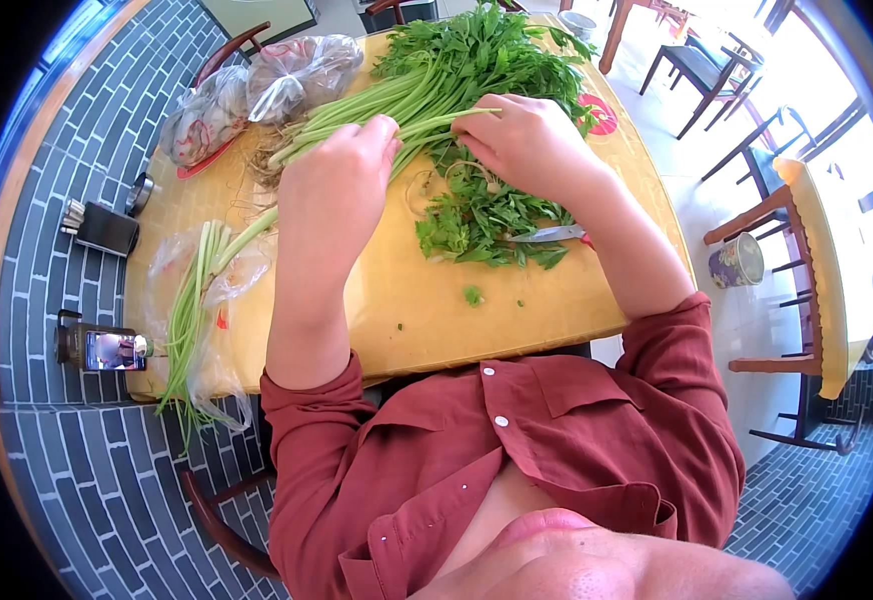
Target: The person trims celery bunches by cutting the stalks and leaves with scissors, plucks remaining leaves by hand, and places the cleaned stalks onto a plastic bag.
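Note:
A celery stalk (255,228) stretches between my two hands above the table. My left hand (335,185) is closed around it, and its thick end sticks out below the fist. With pinched fingers, my right hand (525,140) grips the thin upper part. Behind the hands lies a big bunch of leafy celery (487,55), roots toward the left. Plucked celery leaves (492,215) are heaped under my right hand. On that heap rests a metal blade with a red handle (549,234), partly hidden by my right forearm. Bare celery stalks (195,320) lie on the left.
Two filled plastic bags (302,75) sit at the table's back left. A clear plastic bag (225,375) lies under the bare stalks, over the table edge. A phone (117,350) stands by the brick wall. Chairs (702,70) and another table (817,270) are on the right.

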A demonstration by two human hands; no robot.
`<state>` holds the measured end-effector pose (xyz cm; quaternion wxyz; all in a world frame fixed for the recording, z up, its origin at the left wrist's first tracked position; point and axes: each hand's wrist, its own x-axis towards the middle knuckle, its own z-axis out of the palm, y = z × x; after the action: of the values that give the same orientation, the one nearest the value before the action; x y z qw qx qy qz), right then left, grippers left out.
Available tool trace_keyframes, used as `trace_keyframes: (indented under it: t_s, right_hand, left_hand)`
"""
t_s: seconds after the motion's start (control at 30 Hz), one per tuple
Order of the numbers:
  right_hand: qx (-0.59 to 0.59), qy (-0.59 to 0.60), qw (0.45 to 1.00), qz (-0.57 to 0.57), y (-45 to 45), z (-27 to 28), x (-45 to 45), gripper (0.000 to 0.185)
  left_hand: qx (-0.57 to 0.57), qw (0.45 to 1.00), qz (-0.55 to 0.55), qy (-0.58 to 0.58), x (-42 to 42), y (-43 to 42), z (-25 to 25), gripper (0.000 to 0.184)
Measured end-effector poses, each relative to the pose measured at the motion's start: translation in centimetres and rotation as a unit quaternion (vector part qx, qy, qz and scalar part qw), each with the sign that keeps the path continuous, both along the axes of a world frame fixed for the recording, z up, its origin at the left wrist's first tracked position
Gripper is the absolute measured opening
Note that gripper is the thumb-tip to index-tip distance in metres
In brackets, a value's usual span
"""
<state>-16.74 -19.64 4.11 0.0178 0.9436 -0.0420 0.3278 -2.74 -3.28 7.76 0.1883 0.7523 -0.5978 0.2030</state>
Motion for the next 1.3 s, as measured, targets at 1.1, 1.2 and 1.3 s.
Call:
trace_keyframes:
  t_s: [1.1, 1.2, 1.3]
  right_hand:
    - [0.169, 0.039, 0.977, -0.123, 0.0, -0.1, 0.9, 0.032]
    - [0.138, -0.028, 0.988, -0.058, -0.8, -1.2, 1.3, 0.013]
    - [0.164, 0.007, 0.986, -0.037, -0.6, 0.4, 0.3, 0.014]
  left_hand:
    - [-0.081, 0.997, -0.005, 0.013, 1.8, 0.9, 0.3, 0.011]
    - [-0.113, 0.993, 0.003, -0.026, 2.2, 0.9, -0.2, 0.013]
    - [-0.117, 0.993, 0.005, -0.008, 2.6, 1.4, 0.1, 0.013]
